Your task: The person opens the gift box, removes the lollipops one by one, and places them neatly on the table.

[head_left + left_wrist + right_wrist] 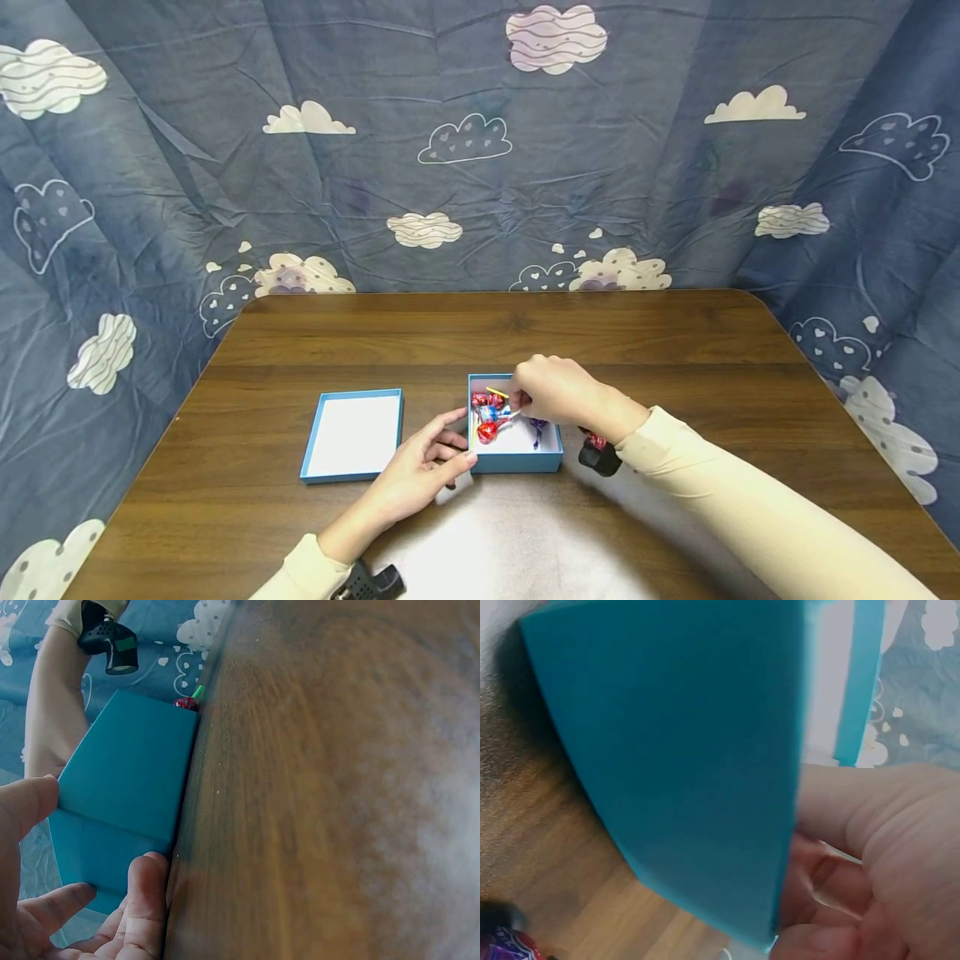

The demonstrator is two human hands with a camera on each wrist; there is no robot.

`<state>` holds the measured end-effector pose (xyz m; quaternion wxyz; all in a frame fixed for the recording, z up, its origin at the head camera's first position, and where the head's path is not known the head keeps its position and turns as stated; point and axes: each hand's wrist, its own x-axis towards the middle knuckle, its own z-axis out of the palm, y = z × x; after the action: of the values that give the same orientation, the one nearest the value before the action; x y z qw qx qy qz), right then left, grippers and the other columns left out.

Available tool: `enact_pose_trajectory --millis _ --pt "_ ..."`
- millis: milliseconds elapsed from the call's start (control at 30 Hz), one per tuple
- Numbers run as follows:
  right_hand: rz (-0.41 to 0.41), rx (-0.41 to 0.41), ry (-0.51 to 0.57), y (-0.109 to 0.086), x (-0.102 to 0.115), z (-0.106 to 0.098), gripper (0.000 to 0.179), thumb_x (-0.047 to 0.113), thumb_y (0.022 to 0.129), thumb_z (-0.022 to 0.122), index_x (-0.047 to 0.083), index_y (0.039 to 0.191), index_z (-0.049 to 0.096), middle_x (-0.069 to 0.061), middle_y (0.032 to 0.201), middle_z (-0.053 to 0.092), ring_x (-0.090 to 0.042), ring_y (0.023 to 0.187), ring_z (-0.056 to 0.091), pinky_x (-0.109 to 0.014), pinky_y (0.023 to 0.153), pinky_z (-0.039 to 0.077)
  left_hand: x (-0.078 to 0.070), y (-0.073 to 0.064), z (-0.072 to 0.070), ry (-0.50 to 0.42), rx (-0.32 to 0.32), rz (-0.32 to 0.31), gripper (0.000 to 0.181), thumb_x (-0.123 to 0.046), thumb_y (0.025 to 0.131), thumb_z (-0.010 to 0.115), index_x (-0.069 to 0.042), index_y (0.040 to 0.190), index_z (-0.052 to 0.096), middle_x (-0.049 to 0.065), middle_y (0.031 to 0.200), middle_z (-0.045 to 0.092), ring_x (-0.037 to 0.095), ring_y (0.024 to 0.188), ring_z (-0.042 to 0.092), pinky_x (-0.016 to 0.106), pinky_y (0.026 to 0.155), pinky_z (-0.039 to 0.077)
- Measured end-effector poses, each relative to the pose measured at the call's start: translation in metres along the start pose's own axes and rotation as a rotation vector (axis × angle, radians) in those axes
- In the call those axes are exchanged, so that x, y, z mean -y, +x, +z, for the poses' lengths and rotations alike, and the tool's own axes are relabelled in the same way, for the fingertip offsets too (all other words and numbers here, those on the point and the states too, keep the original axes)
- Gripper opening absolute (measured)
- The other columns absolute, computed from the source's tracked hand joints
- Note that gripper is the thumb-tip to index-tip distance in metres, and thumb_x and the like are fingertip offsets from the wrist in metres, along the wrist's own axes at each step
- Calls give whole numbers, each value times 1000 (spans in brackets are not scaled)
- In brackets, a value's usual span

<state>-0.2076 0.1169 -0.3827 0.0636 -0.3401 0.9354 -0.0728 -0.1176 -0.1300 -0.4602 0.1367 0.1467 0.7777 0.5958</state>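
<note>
A blue box (517, 463) with a white inside stands on the table, holding several wrapped lollipops: a red one (487, 432), a blue one (488, 413) and a purple one (537, 425) among them. My right hand (558, 390) reaches over its right wall, fingers curled, and pinches a white lollipop stick inside. In the right wrist view the box wall (667, 765) hides the fingertips. My left hand (423, 462) rests at the box's left side, its fingers and thumb touching the wall near the front corner, as the left wrist view also shows on the box (127, 772).
The blue-edged white lid (352, 437) lies to the left of the box. Right of the box, partly under my right wrist, is a red-wrapped lollipop (596, 439), next to the black wrist camera (600, 458). A cloud-patterned curtain (465, 192) hangs behind the wooden table (405, 333).
</note>
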Motion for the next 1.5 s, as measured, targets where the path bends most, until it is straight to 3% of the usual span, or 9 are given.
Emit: enact_pose_trajectory --millis 200,700,933,1500 --pt "38 68 66 1 -1 -4 23 12 91 81 25 74 71 12 72 63 -8 69 57 -31 63 49 -1 0 0 0 -1 -2 65 -21 104 73 -7 161 45 25 129 67 16 98 70 25 75 62" --pt "81 88 218 -3 -6 -9 18 8 92 75 20 79 73 9 75 65 -9 73 57 -28 68 48 -1 0 1 -8 -6 -11 65 -22 104 73 -8 161 45 24 130 68 16 99 71 26 75 62" --pt "47 49 323 -9 -14 -16 12 5 92 73 14 84 77 7 77 71 -5 72 60 -24 69 52 -2 -1 0 3 -5 -8 65 -22 104 72 -8 161 45 24 130 68 17 100 71 26 75 63" --pt "82 -17 474 -39 -38 -32 5 10 93 74 9 91 77 3 79 72 -9 72 61 -25 68 51 0 -1 0 21 -7 6 65 -24 104 72 -8 161 46 24 129 68 13 98 71 26 76 63"
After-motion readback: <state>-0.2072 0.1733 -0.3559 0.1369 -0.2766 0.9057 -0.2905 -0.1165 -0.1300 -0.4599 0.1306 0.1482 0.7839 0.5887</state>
